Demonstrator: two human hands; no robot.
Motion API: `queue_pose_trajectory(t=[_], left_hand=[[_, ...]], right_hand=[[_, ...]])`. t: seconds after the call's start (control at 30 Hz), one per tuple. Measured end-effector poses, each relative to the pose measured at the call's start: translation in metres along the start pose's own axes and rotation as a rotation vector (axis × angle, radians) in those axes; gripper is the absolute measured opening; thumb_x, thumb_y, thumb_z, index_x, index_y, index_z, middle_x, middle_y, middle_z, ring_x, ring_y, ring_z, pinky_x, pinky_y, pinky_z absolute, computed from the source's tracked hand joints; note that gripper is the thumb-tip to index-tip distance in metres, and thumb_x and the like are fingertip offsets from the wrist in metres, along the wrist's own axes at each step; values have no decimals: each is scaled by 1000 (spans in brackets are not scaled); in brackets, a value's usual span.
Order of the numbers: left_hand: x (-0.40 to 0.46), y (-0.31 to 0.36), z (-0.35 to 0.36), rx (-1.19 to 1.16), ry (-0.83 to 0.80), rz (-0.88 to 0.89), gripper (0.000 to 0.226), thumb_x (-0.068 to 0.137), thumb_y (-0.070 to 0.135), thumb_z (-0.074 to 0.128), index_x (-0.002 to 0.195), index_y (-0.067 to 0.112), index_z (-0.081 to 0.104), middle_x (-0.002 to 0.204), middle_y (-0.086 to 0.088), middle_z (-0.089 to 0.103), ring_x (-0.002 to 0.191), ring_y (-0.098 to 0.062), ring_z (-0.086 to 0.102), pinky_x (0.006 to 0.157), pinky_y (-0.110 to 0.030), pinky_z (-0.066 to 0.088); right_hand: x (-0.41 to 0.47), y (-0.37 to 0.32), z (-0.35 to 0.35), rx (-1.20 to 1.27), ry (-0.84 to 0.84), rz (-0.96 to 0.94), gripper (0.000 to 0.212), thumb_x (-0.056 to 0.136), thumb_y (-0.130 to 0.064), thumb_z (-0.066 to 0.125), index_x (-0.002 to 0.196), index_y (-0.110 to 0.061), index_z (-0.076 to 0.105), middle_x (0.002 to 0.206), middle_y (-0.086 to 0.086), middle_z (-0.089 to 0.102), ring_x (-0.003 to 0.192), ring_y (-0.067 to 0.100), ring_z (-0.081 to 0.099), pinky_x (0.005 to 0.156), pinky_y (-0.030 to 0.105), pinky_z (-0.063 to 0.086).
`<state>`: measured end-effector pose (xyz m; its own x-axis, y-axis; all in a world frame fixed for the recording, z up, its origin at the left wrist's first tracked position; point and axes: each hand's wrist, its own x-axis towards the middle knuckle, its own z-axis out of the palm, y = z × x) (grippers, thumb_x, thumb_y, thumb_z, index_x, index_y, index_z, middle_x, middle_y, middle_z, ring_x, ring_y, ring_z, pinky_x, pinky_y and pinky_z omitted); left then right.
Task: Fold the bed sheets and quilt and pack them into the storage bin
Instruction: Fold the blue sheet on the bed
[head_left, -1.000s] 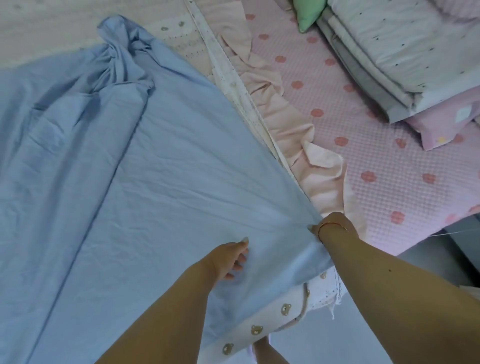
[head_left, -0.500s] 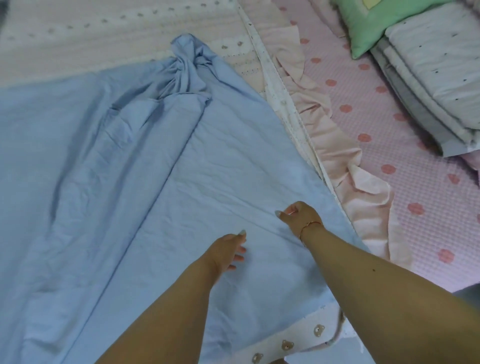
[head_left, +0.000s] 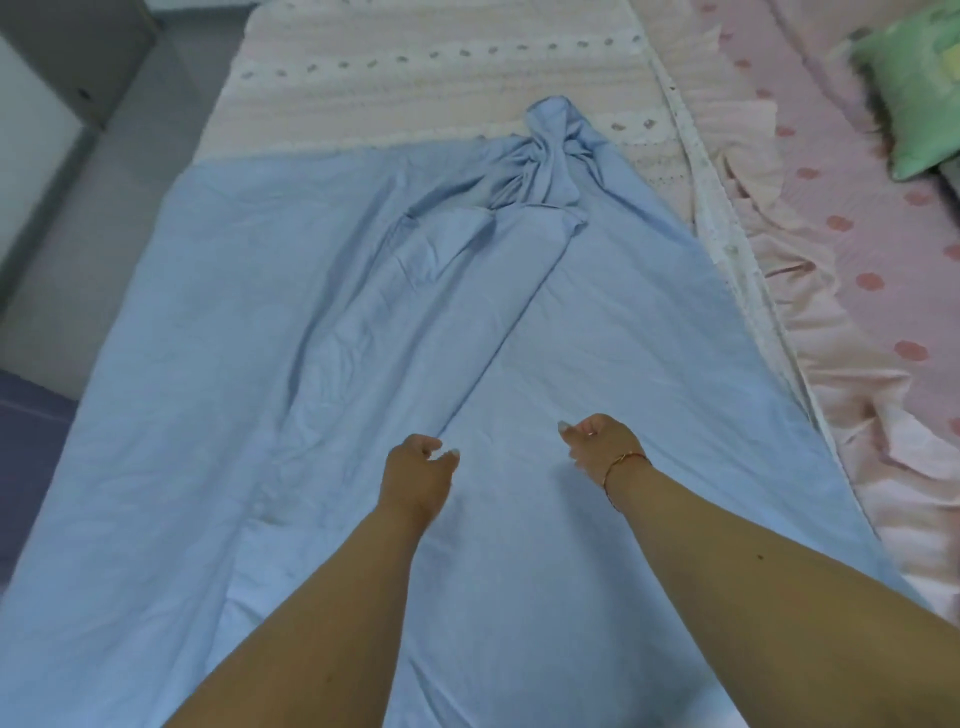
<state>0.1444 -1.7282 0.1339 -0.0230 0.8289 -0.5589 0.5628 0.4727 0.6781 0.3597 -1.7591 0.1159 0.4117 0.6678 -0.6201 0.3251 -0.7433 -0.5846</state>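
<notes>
Presently the blue sheet (head_left: 322, 364) is lying lengthwise on the bed, its long axis running away from the person and its bunched end farthest off. The left hand (head_left: 415, 470) is hovering nearest the central fold; the right hand (head_left: 605, 444) is sitting just beside. Both are loosely curled, apparently gripping nothing, though contact is unclear.

No legible text, labels or numbers; view somewhat blurred.
</notes>
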Motion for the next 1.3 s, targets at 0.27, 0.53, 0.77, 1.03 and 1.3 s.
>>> queue_pose_trajectory(t=[0.27,0.53,0.77,1.03,1.3], left_hand=[[47,-40,-89,176,246,-13,59,86,29,68,136,8,47,139,-14,45,126,-29,47,106,-35,33],[93,-75,-125,337,213,-187,62,87,22,58,141,0,36,142,-19,43,129,-36,43,109,-37,33],[99,-67,-121,-25,116,-86,47,86,19,67,128,9,51,110,-2,57,100,-20,55,81,-24,43],[80,-56,-111,-118,-3,66,22,91,13,62,74,18,49,66,5,46,57,-9,39,45,-11,36],[50,-33,-81,-218,-76,87,19,99,32,49,87,18,54,74,7,49,61,-4,42,53,-13,36]], right_hand=[[-6,-50,81,-17,-85,-27,39,93,-37,50,62,-16,40,79,12,58,75,24,55,74,34,47],[-4,-59,130,-31,-96,-21,33,92,-41,52,69,-18,46,96,17,68,95,33,64,92,44,51],[2,-50,129,11,-55,23,34,93,-38,52,68,-16,47,70,6,63,72,25,61,87,40,53],[0,-62,112,79,32,-15,28,91,-41,53,73,-20,48,68,0,64,73,22,60,80,36,51],[-5,-60,93,114,39,-34,28,92,-41,52,73,-21,48,68,-1,63,74,22,61,79,38,52]])
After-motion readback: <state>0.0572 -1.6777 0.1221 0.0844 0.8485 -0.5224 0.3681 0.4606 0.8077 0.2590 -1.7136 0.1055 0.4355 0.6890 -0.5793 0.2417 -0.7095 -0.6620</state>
